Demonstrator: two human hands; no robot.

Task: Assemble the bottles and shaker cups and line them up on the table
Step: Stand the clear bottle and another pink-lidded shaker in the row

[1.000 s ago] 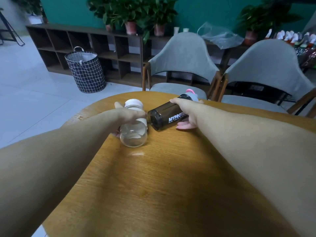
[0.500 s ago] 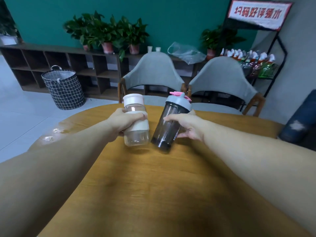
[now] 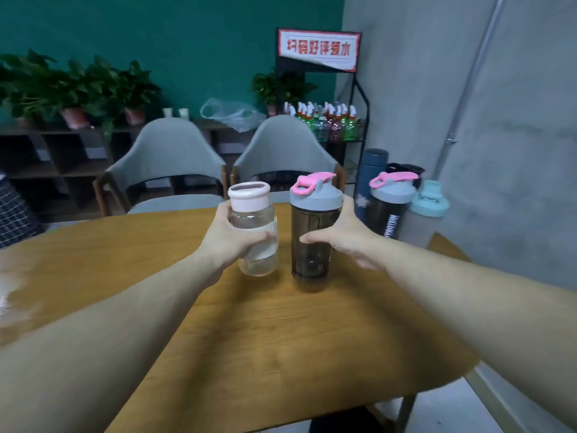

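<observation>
My left hand (image 3: 232, 237) is wrapped around a clear glass bottle (image 3: 260, 260) with a pale pink lid, held upright just above the wooden table (image 3: 249, 339). Beside it on the right stands a dark smoky shaker cup (image 3: 310, 245) with a grey lid and pink flip cap, upright on the table. My right hand (image 3: 346, 235) grips that shaker from its right side. At the table's far right stand a dark blue flask (image 3: 373, 179), a second dark shaker (image 3: 390, 210) with a grey and pink lid, and a frosted shaker (image 3: 421, 220) with a teal lid.
Two grey chairs (image 3: 168, 160) stand behind the table. A black rack (image 3: 343, 126) of coloured spray bottles under a red sign stands by the grey wall at the right. A low shelf with potted plants (image 3: 75, 89) lines the green wall.
Both containers lay on their sides a second ago; now they are upright. The view has swung right, showing the other bottles by the wall.
</observation>
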